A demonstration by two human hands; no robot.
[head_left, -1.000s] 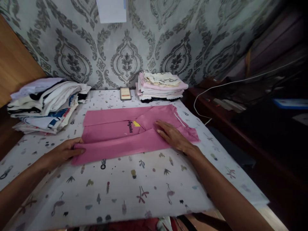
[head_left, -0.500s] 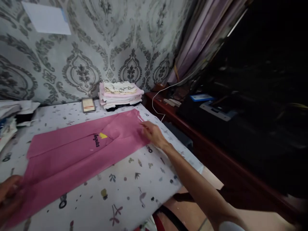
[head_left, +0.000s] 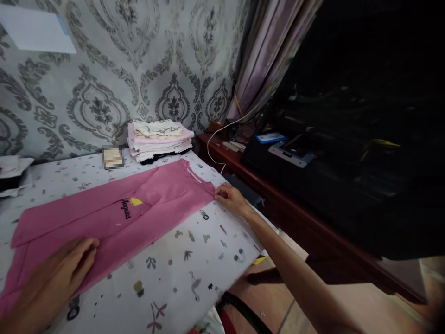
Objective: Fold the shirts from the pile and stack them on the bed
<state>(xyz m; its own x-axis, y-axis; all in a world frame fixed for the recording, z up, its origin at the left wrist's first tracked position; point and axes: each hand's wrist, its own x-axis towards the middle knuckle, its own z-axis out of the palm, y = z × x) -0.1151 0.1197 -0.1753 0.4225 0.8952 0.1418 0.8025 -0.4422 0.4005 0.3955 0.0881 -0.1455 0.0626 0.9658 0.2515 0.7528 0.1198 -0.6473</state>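
A pink T-shirt lies on the bed-like surface, its sides folded inward into a long strip. A yellow patch and dark lettering reading "Angeles" show between the folds. The collar end points to the right. My right hand pinches the shirt's near corner at that end, thumb and fingertips pressed together. Over the lower left part of the shirt is my left hand, palm down with its fingers slightly bent and the thumb apart. It holds no cloth that I can see.
Behind the shirt, a stack of folded clothes stands against the patterned wall beside a small blurred box. More folded cloth is at the far left. A dark red desk with a white cable borders the right side.
My left hand has moved from the lower left edge inward onto the shirt. My right hand now pinches the near collar-end corner, which is drawn out flatter. The view has shifted right.
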